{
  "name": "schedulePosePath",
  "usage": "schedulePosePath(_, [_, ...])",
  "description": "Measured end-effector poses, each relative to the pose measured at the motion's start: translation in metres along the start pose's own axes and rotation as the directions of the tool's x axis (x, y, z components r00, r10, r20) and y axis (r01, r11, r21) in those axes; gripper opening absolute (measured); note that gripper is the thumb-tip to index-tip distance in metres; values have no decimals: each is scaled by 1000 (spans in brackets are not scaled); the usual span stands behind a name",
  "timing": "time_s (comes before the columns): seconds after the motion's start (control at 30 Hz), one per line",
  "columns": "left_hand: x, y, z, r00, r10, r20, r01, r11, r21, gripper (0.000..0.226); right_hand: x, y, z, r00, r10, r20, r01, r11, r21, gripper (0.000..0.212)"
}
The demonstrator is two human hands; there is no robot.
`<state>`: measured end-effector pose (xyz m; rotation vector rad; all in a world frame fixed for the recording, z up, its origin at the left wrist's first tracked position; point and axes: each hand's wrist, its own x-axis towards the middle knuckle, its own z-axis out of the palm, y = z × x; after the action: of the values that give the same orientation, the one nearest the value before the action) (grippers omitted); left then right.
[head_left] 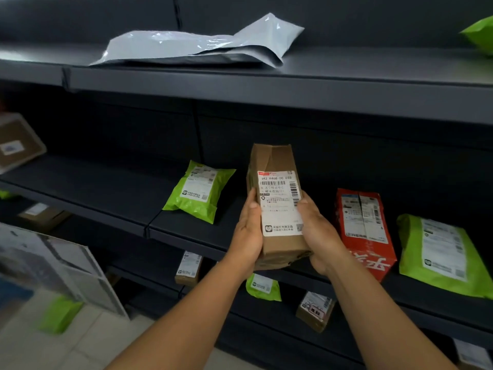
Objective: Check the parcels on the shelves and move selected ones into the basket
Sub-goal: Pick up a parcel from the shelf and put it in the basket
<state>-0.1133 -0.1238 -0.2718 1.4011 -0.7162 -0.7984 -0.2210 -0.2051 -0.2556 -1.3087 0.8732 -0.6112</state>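
**Dark shelving, brown box held up in 2 hands**

Dark metal shelves (266, 84) across the whole view, 3 tiers visible, pale tiled floor (88, 343) low on the left. Held in front of the middle tier: brown cardboard box (277, 206), upright and slightly tilted, white shipping label facing the camera. Left hand (246, 233) curled round its left edge, thumb on the front; right hand (318, 233) gripping the right edge and lower corner.

Just left of the left hand, lying on the middle tier: green mailer (198, 190). Just right of the right hand: red box (365, 231), then a second green mailer (440, 255) beyond it. Above both hands, on the top tier: flat grey poly bag (197, 46). Below the forearms, on the lower tier: small cartons (314, 311) and another green pouch (262, 287). Far left: brown carton (18, 142), partly cut off. Basket not discernible.
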Motion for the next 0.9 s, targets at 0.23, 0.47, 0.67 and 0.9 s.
schedulePosePath(0.23, [-16,-2,-3,998,9,56,-8,1000,-22,53,-31,-1,5,998,27,-61,-27,1000,-8,40])
schedulePosePath(0.47, [-61,-1,-3,985,10,174,6,996,-90,44,-93,5,10,979,13,-203,-12,1000,9,36])
schedulePosePath(0.67, [-111,0,10,946,22,323,17,993,-117,50,-170,10,5,936,2,-353,14,999,42,24])
schedulePosePath(0.9, [-170,5,66,852,61,520,-8,995,-104,52,-263,13,-32,838,-13,-546,66,995,77,26])
